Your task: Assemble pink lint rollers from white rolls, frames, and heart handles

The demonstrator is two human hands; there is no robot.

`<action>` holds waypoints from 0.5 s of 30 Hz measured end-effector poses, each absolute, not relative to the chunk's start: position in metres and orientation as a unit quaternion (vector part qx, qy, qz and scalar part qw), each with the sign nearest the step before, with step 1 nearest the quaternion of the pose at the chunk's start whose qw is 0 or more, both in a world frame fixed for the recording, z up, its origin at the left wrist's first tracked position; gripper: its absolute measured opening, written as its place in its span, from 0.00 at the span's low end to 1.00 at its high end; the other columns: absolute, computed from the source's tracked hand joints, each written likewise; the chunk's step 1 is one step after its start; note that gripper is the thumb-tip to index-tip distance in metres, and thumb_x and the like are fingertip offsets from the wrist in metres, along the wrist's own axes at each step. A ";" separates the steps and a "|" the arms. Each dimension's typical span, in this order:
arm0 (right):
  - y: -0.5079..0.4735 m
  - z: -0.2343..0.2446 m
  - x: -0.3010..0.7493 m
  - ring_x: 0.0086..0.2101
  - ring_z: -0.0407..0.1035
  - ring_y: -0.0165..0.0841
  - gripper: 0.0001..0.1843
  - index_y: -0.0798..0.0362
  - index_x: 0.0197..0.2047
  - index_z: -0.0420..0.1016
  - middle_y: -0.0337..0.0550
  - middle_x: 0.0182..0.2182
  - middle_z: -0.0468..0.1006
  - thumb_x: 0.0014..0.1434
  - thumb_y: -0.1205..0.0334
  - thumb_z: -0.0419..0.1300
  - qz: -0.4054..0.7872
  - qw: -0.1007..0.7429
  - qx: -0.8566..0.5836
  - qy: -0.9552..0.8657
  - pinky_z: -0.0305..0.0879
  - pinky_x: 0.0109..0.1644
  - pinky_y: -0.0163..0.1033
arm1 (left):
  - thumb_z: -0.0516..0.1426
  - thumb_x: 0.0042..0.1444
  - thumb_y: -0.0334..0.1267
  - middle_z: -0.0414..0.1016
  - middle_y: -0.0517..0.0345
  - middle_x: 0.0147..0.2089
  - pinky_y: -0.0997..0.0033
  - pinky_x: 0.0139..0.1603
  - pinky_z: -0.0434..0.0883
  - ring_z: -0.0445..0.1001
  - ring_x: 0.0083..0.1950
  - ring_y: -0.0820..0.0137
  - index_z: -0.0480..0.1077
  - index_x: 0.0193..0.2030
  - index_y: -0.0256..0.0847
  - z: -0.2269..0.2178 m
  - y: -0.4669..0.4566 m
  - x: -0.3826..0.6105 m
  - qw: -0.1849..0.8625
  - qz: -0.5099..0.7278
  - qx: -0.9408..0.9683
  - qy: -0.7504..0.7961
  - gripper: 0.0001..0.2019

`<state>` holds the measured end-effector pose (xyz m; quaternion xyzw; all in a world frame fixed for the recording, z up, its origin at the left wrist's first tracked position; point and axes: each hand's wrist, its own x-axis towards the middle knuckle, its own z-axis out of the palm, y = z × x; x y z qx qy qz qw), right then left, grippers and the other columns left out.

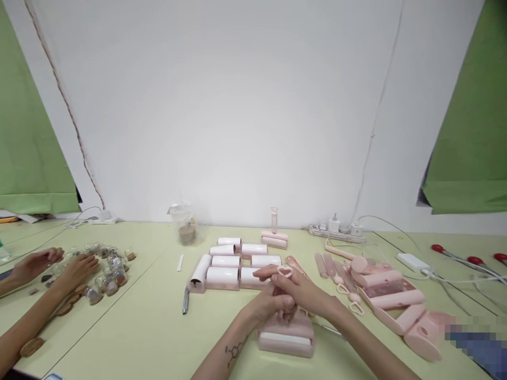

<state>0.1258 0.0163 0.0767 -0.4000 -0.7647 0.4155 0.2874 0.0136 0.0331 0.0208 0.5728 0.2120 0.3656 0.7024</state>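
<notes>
A pink lint roller (285,338) with a white paper strip in its front stands on the table right before me. My left hand (270,303) is closed around its upright handle, most of which the fingers hide. At the top shows a heart-shaped pink ring (284,271), and my right hand (307,289) grips it from the right, fingers crossing over my left hand. Behind my hands lie several white paper rolls (222,276) on pink bases. To the right are loose heart-ended pink pieces (356,308) and pink tubes (321,265).
Pink shells (396,299) pile up at the right, near a power strip (336,233) and cables. An assembled pink roller (274,232) stands near the wall. Silver tweezers (185,301) lie left. Another person's hands (77,272) are among small glass jars (109,285) and cork lids.
</notes>
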 end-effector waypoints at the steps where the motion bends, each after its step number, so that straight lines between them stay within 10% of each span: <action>1: 0.016 0.076 0.125 0.25 0.67 0.31 0.19 0.47 0.45 0.70 0.41 0.31 0.75 0.57 0.52 0.45 0.422 0.287 -0.404 -0.759 0.66 0.31 0.40 | 0.58 0.29 0.59 0.56 0.71 0.13 0.79 0.13 0.54 0.53 0.13 0.80 0.58 0.30 0.41 0.020 0.031 0.016 0.709 0.372 0.560 0.214 0.27; 5: 0.011 0.074 0.121 0.22 0.66 0.27 0.18 0.48 0.37 0.71 0.40 0.40 0.73 0.57 0.50 0.44 0.434 0.298 -0.418 -0.741 0.66 0.27 0.37 | 0.43 0.33 0.72 0.44 0.74 0.10 0.79 0.11 0.41 0.41 0.11 0.82 0.54 0.25 0.43 0.016 0.023 0.030 0.698 0.441 0.488 0.283 0.31; 15: 0.005 0.063 0.116 0.29 0.64 0.31 0.11 0.50 0.31 0.65 0.39 0.33 0.70 0.58 0.60 0.44 0.381 0.358 -0.417 -0.743 0.62 0.32 0.35 | 0.50 0.37 0.66 0.44 0.72 0.11 0.78 0.15 0.41 0.42 0.13 0.82 0.59 0.23 0.41 0.022 0.004 0.039 0.661 0.520 0.397 0.368 0.26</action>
